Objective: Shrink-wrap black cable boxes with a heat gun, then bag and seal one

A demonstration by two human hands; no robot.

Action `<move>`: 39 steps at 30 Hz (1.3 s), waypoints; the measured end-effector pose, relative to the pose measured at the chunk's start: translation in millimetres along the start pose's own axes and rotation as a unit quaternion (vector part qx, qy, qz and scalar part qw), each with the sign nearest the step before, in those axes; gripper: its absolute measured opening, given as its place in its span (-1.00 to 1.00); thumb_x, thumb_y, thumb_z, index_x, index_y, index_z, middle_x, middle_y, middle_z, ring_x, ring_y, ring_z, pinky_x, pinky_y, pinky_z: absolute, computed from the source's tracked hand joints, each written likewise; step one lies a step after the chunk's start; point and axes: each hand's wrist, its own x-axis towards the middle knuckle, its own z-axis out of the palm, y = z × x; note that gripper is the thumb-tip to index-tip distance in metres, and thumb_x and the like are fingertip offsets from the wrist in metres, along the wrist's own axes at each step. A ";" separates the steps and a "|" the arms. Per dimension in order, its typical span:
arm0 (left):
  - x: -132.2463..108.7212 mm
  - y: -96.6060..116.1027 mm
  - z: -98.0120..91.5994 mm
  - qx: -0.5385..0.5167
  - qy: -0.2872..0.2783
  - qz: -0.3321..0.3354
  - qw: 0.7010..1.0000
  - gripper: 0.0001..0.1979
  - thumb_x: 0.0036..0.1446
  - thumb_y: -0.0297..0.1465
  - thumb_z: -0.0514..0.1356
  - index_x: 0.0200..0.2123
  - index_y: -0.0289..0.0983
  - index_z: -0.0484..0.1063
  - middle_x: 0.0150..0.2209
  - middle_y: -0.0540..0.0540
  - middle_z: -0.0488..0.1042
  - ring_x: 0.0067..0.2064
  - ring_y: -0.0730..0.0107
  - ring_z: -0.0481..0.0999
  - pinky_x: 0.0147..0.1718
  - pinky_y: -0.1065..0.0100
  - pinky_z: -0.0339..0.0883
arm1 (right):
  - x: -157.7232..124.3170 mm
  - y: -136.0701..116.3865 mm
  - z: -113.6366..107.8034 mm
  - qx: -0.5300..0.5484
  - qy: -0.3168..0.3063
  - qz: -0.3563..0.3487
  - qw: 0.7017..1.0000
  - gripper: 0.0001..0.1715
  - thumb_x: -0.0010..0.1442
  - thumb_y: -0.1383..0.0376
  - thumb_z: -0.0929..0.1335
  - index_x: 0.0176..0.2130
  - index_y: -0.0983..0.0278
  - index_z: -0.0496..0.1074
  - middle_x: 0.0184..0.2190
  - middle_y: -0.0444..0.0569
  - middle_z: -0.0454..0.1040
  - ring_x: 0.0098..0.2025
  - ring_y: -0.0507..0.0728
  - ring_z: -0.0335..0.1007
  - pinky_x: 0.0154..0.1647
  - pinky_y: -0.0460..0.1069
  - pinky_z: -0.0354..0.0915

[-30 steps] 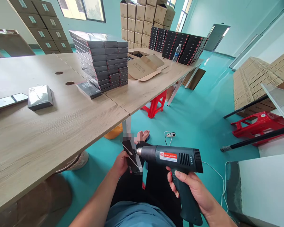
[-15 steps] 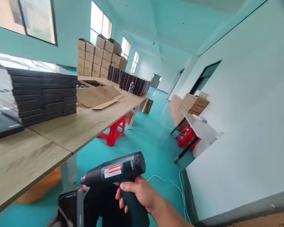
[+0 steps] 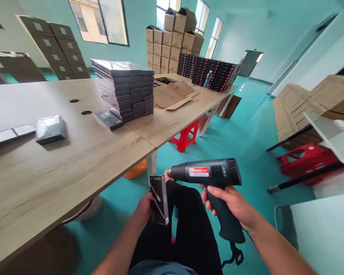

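Note:
My right hand (image 3: 227, 202) is wrapped round the handle of a black heat gun (image 3: 200, 172), whose nozzle points left. From the bottom of its handle hangs a black cord. In my left hand (image 3: 145, 208) is a slim dark product box (image 3: 159, 198) with a pale cable-like picture on its face, held upright above my lap. The nozzle is close to the box's upper right corner; whether they touch I cannot tell. On the table (image 3: 74, 164) a tall stack of flat dark boxes (image 3: 132, 91) stands beyond my left hand.
A wrapped packet (image 3: 50, 129) lies on the table's left part. Farther along are an open cardboard carton (image 3: 172, 95), black boxes (image 3: 215, 72) and a water bottle (image 3: 208, 79). Red stools stand under the table and at right (image 3: 306, 158). Cartons (image 3: 166, 46) are piled behind.
The view has swung left and down, bringing both arms and my lap into sight. The heat gun stays in my right hand; the dark box, partly cut off before, now shows whole.

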 end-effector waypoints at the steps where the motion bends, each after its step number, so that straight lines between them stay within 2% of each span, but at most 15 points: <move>1: -8.8 1.8 -3.8 0.020 0.020 0.012 1.000 -0.75 -0.22 -0.58 0.17 -0.37 -0.32 0.47 -0.54 -0.03 0.48 -0.54 0.31 0.46 -0.56 0.36 0.34 | 3.0 -2.3 -0.5 0.012 0.003 0.004 1.000 -0.57 0.11 0.05 0.46 -0.12 0.27 0.51 -0.35 -0.04 0.57 -0.42 0.06 0.47 -0.50 -0.10 0.39; 3: -17.4 6.1 -1.9 0.062 0.038 0.024 0.997 -0.74 -0.26 -0.53 0.14 -0.37 -0.31 0.46 -0.58 -0.03 0.46 -0.58 0.28 0.45 -0.64 0.36 0.29 | 5.6 -6.2 -1.8 0.014 -0.012 0.021 1.000 -0.57 0.12 0.05 0.46 -0.12 0.29 0.50 -0.35 -0.02 0.57 -0.41 0.06 0.47 -0.50 -0.10 0.39; 6: -17.8 10.4 5.9 0.099 0.023 0.022 0.995 -0.68 -0.22 -0.48 0.14 -0.28 -0.32 0.46 -0.57 -0.04 0.45 -0.62 0.24 0.44 -0.75 0.37 0.17 | 4.4 -10.6 -3.1 0.002 -0.040 0.026 0.999 -0.57 0.14 0.06 0.45 -0.11 0.29 0.50 -0.34 -0.01 0.57 -0.41 0.06 0.47 -0.49 -0.10 0.39; 8: -15.2 9.8 5.7 0.104 0.019 0.010 0.994 -0.71 -0.22 -0.46 0.14 -0.30 -0.30 0.43 -0.60 -0.03 0.42 -0.65 0.25 0.41 -0.79 0.38 0.12 | 4.8 -13.2 -2.2 -0.004 -0.043 0.019 0.999 -0.58 0.15 0.06 0.45 -0.11 0.29 0.50 -0.34 -0.01 0.57 -0.41 0.06 0.47 -0.49 -0.09 0.38; 13: -8.3 4.3 -4.8 0.065 0.038 0.005 0.997 -0.80 -0.25 -0.48 0.15 -0.42 -0.28 0.37 -0.59 -0.01 0.42 -0.64 0.29 0.42 -0.73 0.38 0.21 | 4.3 -15.5 4.5 -0.070 -0.071 0.021 0.995 -0.65 0.12 0.07 0.44 -0.25 0.30 0.54 -0.37 -0.01 0.57 -0.43 0.09 0.46 -0.50 -0.05 0.36; 17: -5.3 6.9 -6.3 0.031 0.045 0.029 0.998 -0.80 -0.17 -0.46 0.20 -0.35 -0.29 0.44 -0.55 -0.01 0.47 -0.57 0.31 0.46 -0.60 0.37 0.33 | -16.3 1.3 9.7 -0.168 -0.147 0.097 0.970 -0.69 0.07 0.08 0.46 -0.44 0.29 0.55 -0.57 -0.08 0.50 -0.55 0.05 0.36 -0.50 -0.03 0.32; 20: -6.4 11.6 -9.0 -0.007 0.053 0.061 0.997 -0.73 0.04 -0.28 0.28 -0.22 -0.31 0.48 -0.43 -0.07 0.54 -0.47 0.31 0.51 -0.54 0.38 0.36 | -35.4 25.1 8.3 -0.180 -0.171 0.140 0.959 -0.70 0.06 0.09 0.48 -0.44 0.28 0.55 -0.57 -0.10 0.49 -0.54 0.05 0.35 -0.48 -0.03 0.30; 23: -10.5 15.6 -15.5 -0.023 0.016 0.010 1.000 -0.48 0.13 0.00 0.23 -0.08 -0.33 0.48 -0.31 -0.18 0.57 -0.43 0.27 0.53 -0.58 0.37 0.34 | -45.7 46.8 2.5 -0.105 -0.139 0.143 0.974 -0.63 0.10 0.03 0.45 -0.35 0.30 0.58 -0.46 -0.02 0.54 -0.46 0.08 0.41 -0.42 -0.03 0.34; 26: -14.6 18.1 -17.4 -0.067 -0.061 -0.015 0.996 -0.41 0.16 -0.01 0.20 0.09 -0.33 0.41 -0.10 -0.29 0.56 -0.25 0.14 0.58 -0.51 0.33 0.39 | -45.3 59.8 -1.8 0.072 -0.043 0.134 0.987 -0.57 0.10 0.03 0.47 -0.13 0.26 0.57 -0.31 0.02 0.56 -0.40 0.09 0.44 -0.45 -0.06 0.35; 28: -16.9 18.5 -12.6 -0.095 -0.094 -0.023 0.991 -0.41 0.16 -0.08 0.21 0.11 -0.37 0.38 -0.02 -0.34 0.53 -0.13 0.07 0.58 -0.41 0.30 0.45 | -41.1 64.8 -3.2 0.189 0.010 0.123 0.974 -0.56 0.11 0.07 0.47 -0.09 0.27 0.56 -0.32 0.01 0.55 -0.41 0.06 0.42 -0.48 -0.09 0.34; 31: -21.1 17.2 -0.5 -0.113 -0.112 -0.047 0.986 -0.42 0.13 -0.14 0.20 0.09 -0.44 0.40 -0.02 -0.35 0.53 -0.07 0.04 0.57 -0.17 0.19 0.49 | -32.7 70.3 -5.6 0.312 0.044 0.128 0.940 -0.63 0.14 0.13 0.45 -0.13 0.33 0.58 -0.36 0.00 0.50 -0.43 0.03 0.36 -0.50 -0.13 0.35; 34: -24.6 14.9 5.8 -0.116 -0.130 -0.054 0.983 -0.44 0.15 -0.18 0.18 0.11 -0.43 0.39 0.00 -0.31 0.53 -0.04 0.05 0.56 -0.06 0.13 0.46 | -25.5 74.8 -9.2 0.366 0.057 0.142 0.918 -0.67 0.18 0.15 0.42 -0.14 0.32 0.58 -0.35 -0.02 0.48 -0.42 0.02 0.34 -0.49 -0.15 0.36; 39: -21.7 11.3 -5.9 -0.070 -0.155 -0.099 0.980 -0.40 0.13 -0.15 0.18 0.15 -0.42 0.38 -0.10 -0.33 0.58 -0.20 0.06 0.61 -0.20 0.17 0.48 | -17.6 76.4 -10.3 0.367 0.058 0.138 0.918 -0.68 0.21 0.17 0.40 -0.15 0.34 0.57 -0.34 -0.02 0.46 -0.43 0.02 0.34 -0.50 -0.15 0.36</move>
